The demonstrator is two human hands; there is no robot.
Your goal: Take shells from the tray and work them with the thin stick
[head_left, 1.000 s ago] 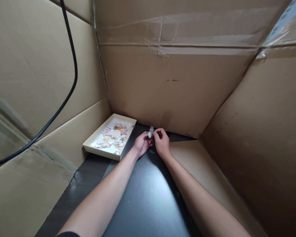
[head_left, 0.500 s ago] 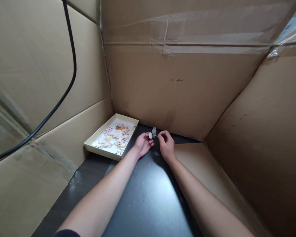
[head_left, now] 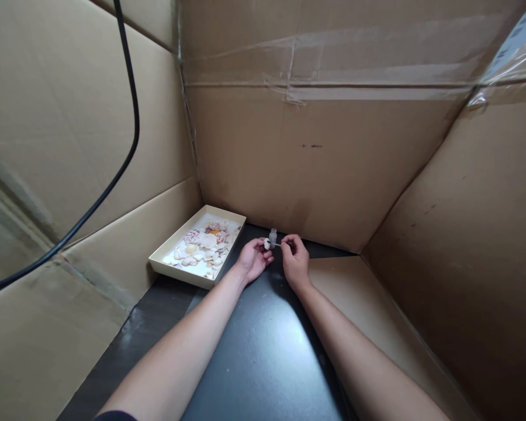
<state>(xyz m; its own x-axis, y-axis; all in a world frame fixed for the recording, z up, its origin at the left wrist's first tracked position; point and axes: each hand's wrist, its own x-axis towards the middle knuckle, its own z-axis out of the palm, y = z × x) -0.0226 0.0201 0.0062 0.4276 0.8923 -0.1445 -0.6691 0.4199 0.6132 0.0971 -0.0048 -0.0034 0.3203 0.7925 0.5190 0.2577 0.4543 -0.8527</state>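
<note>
White, small and shell-like, the workpiece [head_left: 267,244] is held at the fingertips of the left hand [head_left: 253,258], above the table [head_left: 245,351] and to the right of the tray [head_left: 179,274]. The left hand is half-open: thumb and finger pinch the piece, remaining fingers loosely curled. The right hand [head_left: 296,263] is closed to a fine pinch on the end of a thin stick [head_left: 277,244], which points toward the piece; contact between the two cannot be confirmed.

Handling: the piece is judged light, stiff and brittle. Grip by the outer edges with low pressure. Hold the stick, likely light, near its outer end.

Containers: a small clear bottle [head_left: 273,233] stands upright just behind the hands; its contents cannot be identified. The shallow cream tray holds assorted shells [head_left: 207,239], pale, striped and orange, on a white base.
</note>
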